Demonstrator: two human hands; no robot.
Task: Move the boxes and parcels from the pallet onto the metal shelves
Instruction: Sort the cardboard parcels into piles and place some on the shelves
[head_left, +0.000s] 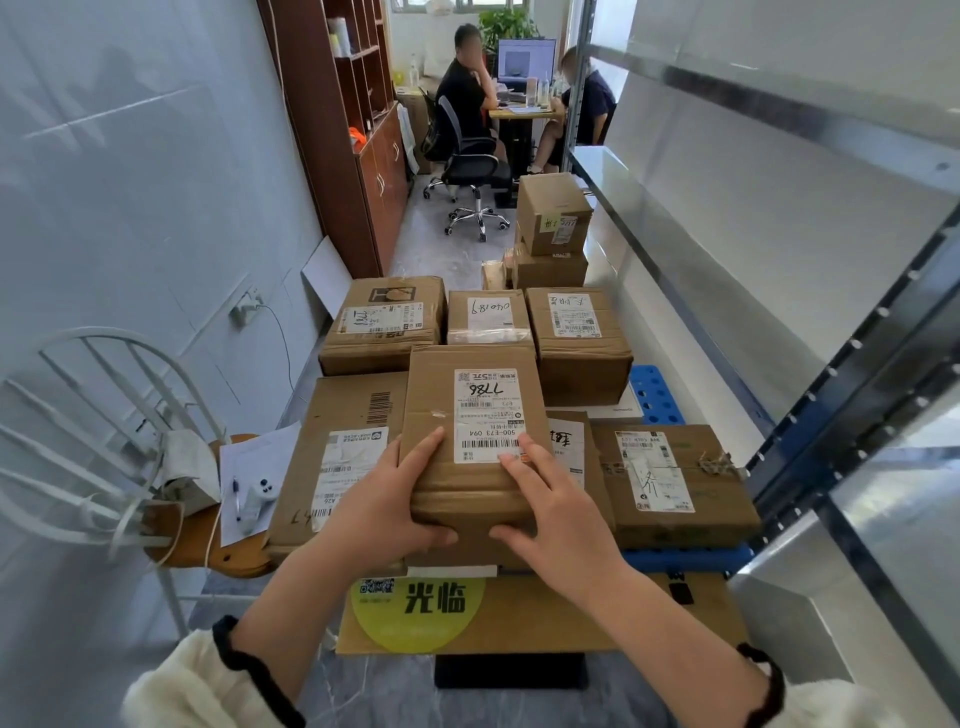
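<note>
White sleeves (208, 686) at 6 o'clock; left hand (384, 499), right hand (550, 499) clamp near end of labelled box (472, 415), above pallet (658, 400) stack at centre. Lift level, swing toward metal shelves (779, 182) at 3 o'clock.

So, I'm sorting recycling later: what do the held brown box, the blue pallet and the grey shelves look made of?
Held brown box: matte cardboard, creased, tape over seams. Blue pallet: probably moulded plastic, with round holes. Grey shelves: metal, shiny sheet, punched uprights.
</note>
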